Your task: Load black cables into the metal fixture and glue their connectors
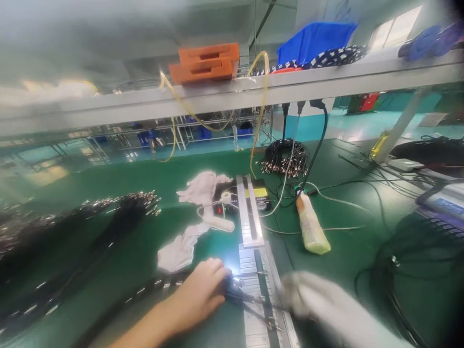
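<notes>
My bare left hand (203, 290) is closed around a bundle of black cables (234, 289) beside a slotted metal fixture (253, 280). Several cable ends with metal tips lie across that fixture. At its right side, my right hand (306, 295), in a white glove, is smeared by motion. A dark cable (270, 304) runs from the bundle to its fingers, but I cannot make out their grip. Bright light shines just past my left hand.
White gloves (177, 251) and a black box (257, 193) lie beyond the fixture. A wrapped yellowish handle (311, 227) rests to the right among wires. Black cable bundles (126, 212) cover the left side; another coil (284, 157) sits at the back. A metal rail (203, 99) crosses above.
</notes>
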Demonstrator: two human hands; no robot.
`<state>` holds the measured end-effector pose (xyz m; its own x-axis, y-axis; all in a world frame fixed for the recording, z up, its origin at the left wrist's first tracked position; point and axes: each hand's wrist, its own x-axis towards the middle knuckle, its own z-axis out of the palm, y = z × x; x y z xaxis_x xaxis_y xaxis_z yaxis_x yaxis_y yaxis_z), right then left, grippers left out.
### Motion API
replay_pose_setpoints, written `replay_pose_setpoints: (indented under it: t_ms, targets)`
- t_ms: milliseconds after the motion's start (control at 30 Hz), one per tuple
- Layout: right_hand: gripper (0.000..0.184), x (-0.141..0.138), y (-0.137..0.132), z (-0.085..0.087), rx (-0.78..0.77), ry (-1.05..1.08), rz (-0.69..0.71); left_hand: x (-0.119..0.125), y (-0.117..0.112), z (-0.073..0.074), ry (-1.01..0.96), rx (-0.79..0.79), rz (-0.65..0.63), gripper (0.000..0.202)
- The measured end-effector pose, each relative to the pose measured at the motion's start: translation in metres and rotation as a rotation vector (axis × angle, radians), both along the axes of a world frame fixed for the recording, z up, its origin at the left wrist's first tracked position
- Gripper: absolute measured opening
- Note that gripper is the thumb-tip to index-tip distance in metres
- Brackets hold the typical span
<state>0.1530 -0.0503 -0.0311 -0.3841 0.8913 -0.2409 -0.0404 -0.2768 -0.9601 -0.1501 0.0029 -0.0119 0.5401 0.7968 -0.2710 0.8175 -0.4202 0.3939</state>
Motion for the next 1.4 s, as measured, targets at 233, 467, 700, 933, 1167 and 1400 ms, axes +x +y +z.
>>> replay_pose_setpoints:
  t_ms: [233, 467, 700, 933, 1167, 1400]
  targets:
    - [0.046, -0.020, 0.081, -0.038, 0.615, -0.703, -0.124, -0.021, -0.010, -0.018, -0.141, -0.060, 0.082, 0.033]
    - [0.037, -0.017, 0.057, -0.046, 0.729, -0.778, -0.029, -0.020, -0.014, -0.029, -0.454, -0.121, 0.209, 0.031]
    - [0.025, -0.014, 0.042, -0.047, 0.917, -0.782, -0.103, 0.035, 0.007, -0.025, -0.433, -0.085, 0.203, 0.019]
    - [0.026, -0.029, 0.042, -0.046, 0.935, -0.771, -0.019, 0.062, 0.006, -0.029, -0.379, -0.091, 0.065, 0.009]
    - [0.016, -0.041, 0.045, -0.040, 0.979, -0.612, -0.014, 0.059, 0.006, -0.033, -0.381, -0.007, 0.059, 0.010]
    - [0.020, -0.040, 0.047, -0.036, 0.835, -0.591, 0.024, -0.023, 0.012, -0.038, -0.185, 0.122, 0.147, 0.023]
